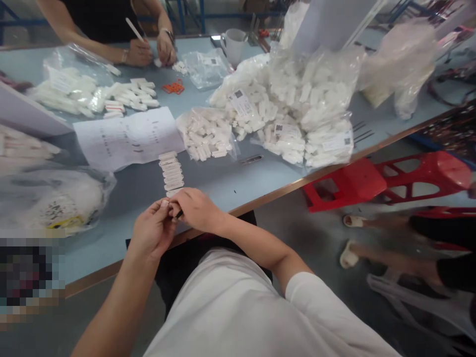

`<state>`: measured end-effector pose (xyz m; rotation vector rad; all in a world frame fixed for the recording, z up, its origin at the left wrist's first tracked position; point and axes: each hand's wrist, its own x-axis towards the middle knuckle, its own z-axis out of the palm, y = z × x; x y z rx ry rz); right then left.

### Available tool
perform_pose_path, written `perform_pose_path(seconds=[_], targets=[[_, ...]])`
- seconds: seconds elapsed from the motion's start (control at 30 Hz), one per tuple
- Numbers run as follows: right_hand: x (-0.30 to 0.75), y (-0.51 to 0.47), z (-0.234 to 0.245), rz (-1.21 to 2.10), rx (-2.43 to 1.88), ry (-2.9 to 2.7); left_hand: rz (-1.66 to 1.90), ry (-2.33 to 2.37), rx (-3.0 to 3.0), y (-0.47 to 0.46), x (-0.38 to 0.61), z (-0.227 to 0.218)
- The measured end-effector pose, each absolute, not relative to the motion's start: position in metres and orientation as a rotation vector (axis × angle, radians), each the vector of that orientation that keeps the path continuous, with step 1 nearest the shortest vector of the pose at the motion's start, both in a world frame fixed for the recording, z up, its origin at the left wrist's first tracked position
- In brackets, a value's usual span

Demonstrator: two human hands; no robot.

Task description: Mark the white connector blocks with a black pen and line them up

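Close to the table's front edge, my left hand (153,229) and my right hand (195,209) meet with fingers pinched together. A small dark piece (179,214) with a lighter edge sticks out beneath my right fingers; its kind is not clear. Whatever my left fingertips hold is hidden between the hands. Just beyond them, a column of flat white plastic pieces (172,173) lies side by side, the nearest one partly behind my right fingers. A pair of small metal thread snips or tweezers (252,159) rests to the right.
A printed sheet (128,139) lies beyond the column. Clear bags of white parts (208,131) crowd the middle and right. Opposite, a co-worker's hands (139,52) hold a white strip near orange pieces (173,87) and a mug (234,45). Red stools (345,186) stand at right.
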<state>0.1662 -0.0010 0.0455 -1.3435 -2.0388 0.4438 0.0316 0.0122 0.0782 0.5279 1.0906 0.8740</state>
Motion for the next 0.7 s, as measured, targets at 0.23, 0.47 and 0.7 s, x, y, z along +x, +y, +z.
perform_pose_path(seconds=[0.23, 0.47, 0.7], targets=[[0.201, -0.001, 0.037, 0.712, -1.429, -1.605, 0.937, 0.941, 0.276, 0.01, 0.002, 0.068], [0.226, -0.003, 0.029, 0.699, -1.425, -1.826, 0.954, 0.946, 0.231, 0.01, -0.015, 0.058], [0.215, 0.0, 0.023, 0.51, -1.4, -2.249, 0.891, 1.146, 0.585, 0.008, -0.009, 0.051]])
